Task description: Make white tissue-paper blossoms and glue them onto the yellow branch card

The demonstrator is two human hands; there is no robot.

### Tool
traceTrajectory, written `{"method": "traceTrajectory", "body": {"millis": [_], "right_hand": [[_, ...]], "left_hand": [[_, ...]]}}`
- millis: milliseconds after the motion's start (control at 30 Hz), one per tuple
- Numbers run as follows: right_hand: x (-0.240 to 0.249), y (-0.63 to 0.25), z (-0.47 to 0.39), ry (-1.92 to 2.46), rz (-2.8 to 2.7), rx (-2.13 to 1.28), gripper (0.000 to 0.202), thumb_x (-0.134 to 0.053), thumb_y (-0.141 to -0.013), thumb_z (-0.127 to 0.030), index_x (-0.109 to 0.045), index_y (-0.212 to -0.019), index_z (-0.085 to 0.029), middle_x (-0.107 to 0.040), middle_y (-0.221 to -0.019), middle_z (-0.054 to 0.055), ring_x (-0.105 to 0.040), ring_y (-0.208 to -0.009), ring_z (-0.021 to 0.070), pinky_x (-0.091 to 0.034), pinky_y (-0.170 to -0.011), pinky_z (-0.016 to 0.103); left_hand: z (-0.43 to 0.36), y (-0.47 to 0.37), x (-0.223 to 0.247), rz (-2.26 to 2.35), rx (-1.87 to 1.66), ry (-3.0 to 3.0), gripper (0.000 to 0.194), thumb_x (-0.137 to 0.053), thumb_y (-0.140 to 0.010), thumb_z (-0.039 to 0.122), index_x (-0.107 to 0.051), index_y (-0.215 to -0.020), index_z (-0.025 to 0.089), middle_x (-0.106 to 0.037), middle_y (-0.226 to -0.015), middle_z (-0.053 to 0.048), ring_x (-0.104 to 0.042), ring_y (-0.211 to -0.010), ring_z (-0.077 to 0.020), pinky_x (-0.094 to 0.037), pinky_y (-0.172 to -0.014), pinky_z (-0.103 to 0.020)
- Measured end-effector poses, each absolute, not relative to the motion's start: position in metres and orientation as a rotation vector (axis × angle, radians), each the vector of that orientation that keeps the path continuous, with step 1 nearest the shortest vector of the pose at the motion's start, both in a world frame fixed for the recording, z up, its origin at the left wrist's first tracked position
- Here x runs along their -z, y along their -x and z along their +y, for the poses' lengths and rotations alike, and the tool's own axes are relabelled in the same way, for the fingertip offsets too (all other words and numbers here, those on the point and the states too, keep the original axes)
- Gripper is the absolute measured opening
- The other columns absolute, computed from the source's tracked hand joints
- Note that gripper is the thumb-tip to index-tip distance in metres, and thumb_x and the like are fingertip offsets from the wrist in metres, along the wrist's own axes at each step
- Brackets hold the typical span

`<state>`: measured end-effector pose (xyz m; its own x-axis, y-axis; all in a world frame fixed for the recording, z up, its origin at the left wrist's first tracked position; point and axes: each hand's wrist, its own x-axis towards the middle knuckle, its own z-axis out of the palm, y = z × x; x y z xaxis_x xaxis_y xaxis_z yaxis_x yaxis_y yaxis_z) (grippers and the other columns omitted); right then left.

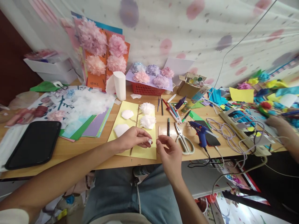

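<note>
my left grip (135, 137) pinches a white scrap (149, 141); right grip (171, 151), can't tell. orange card (95, 78) beyond: writing (94, 83) unreadable. desk edge (102, 166) nearside, scissors (183, 139) right of both.

The person's left forearm (77, 171) slanted in from the near left, reaching toward the far right in a nearly straight line through the wrist. The left hand (137, 138) was turned back upward, its fingers bent and drawn together in a pinch. The right forearm (188, 199) rose from the near right, angling left. The right hand (171, 152) had curled fingers, with thumb and forefinger tips close. Both hands faced each other, just apart.
</note>
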<state>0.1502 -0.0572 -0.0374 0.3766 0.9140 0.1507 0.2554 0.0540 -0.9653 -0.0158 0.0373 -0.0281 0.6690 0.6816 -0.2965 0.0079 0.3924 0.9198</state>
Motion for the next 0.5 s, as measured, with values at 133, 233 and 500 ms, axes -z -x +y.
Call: {"method": "traceTrajectory", "body": {"millis": [133,233,500], "right_hand": [[0.035,-0.156,-0.049,1.495,-1.112,-1.037,0.037,-0.074,-0.079,-0.048,-0.074,-0.096,-0.015,-0.072,-0.073,0.005,-0.065,-0.065,0.0170,-0.055,-0.056,0.026],[0.033,-0.156,-0.045,1.493,-1.083,-1.093,0.034,-0.074,-0.077,-0.049,-0.075,-0.085,-0.015,-0.070,-0.067,0.005,-0.063,-0.062,0.0160,-0.054,-0.053,0.025],[0.031,-0.147,-0.040,1.420,-1.034,-1.005,0.030,-0.073,-0.079,-0.047,-0.071,-0.079,-0.017,-0.068,-0.068,0.002,-0.063,-0.064,0.0148,-0.053,-0.053,0.023]], "left_hand": [[0.037,0.015,0.033,0.658,-0.482,-1.179,0.043,-0.085,-0.073,0.045,-0.069,-0.098,0.013,-0.078,-0.087,-0.009,-0.075,-0.082,-0.0198,-0.059,-0.088,-0.038],[0.037,0.015,0.035,0.654,-0.493,-1.196,0.043,-0.084,-0.075,0.046,-0.064,-0.098,0.015,-0.078,-0.083,-0.008,-0.075,-0.081,-0.0193,-0.059,-0.086,-0.037],[0.034,0.015,0.028,0.720,-0.533,-1.099,0.047,-0.088,-0.069,0.043,-0.067,-0.098,0.013,-0.076,-0.087,-0.008,-0.073,-0.083,-0.0181,-0.058,-0.088,-0.037]]}}
